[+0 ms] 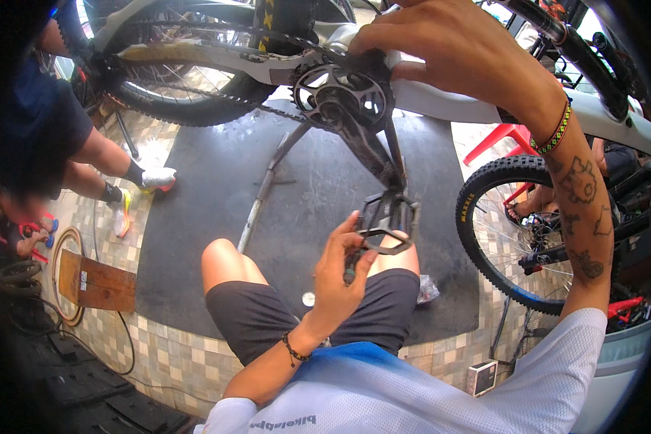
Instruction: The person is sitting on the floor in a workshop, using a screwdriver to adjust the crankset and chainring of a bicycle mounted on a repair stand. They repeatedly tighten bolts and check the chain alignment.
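Note:
My left hand [341, 262] is closed on a small dark tool [350, 267] at the black flat pedal [385, 240], just above my right knee. My right hand [427, 45] reaches up with curled fingers to the top of the black chainring [318, 85], beside the white bicycle frame [441, 98]; what its fingertips grip is partly hidden. The crank arm [365, 148] runs from the chainring down to the pedal. The chain [217, 94] passes along to the rear wheel [181, 108] at upper left.
A black mat [173, 253] lies beneath metal stand legs [267, 188]. A front wheel [470, 239] and red stool [495, 134] are at right. At left are another person's legs [94, 155], a coiled hose [69, 242] and a wooden board [98, 282]. A small box [481, 377] sits lower right.

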Motion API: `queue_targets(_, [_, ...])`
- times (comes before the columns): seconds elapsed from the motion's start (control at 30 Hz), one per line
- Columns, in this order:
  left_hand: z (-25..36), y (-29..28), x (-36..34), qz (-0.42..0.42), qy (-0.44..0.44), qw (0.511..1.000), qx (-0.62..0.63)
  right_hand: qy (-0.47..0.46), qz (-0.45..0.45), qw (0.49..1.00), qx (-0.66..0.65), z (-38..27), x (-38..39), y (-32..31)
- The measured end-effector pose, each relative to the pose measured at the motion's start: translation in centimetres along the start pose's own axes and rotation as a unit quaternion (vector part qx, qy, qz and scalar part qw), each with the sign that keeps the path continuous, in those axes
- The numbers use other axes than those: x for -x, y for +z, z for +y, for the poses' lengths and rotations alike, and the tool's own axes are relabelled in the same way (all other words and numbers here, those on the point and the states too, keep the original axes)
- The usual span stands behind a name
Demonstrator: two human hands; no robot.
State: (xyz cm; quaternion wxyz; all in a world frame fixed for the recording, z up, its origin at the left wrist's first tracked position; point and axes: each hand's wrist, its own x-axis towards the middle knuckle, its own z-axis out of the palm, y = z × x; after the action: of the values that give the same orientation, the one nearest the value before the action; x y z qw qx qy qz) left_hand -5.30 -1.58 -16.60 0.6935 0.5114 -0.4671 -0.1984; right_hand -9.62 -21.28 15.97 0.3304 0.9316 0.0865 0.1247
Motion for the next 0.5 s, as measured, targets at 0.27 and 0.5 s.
queue_targets(0.27, [-0.6,-1.6,2.1,-0.001,-0.090,0.990,0.105,0.003,-0.018,1.000,0.011,-0.3,0.2,-0.6])
queue_targets(0.5, [-4.9,-19.7,4.0,0.293,-0.068,0.903,-0.308,0.053,-0.047,0.997,-0.008,-0.4,-0.6,-0.5])
